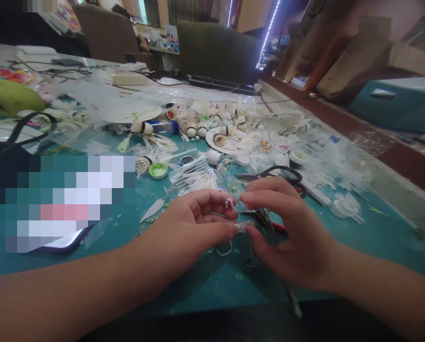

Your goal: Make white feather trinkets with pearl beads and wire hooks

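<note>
My left hand is over the front of the teal table, fingers curled, with a small ring of white beads at its fingertips. Between its thumb and my right hand is a small clear, whitish piece. The right hand's thumb touches or nearly touches that piece; its index finger is raised and bent, apart from the thumb. Beneath the hands lie pliers with red handles, partly hidden, and a thin metal ring.
Black-handled scissors lie behind my right hand. Shuttlecocks, a green paint cup, a white plate and plastic bags cover the teal table. A blurred-out device is at left; chairs stand behind.
</note>
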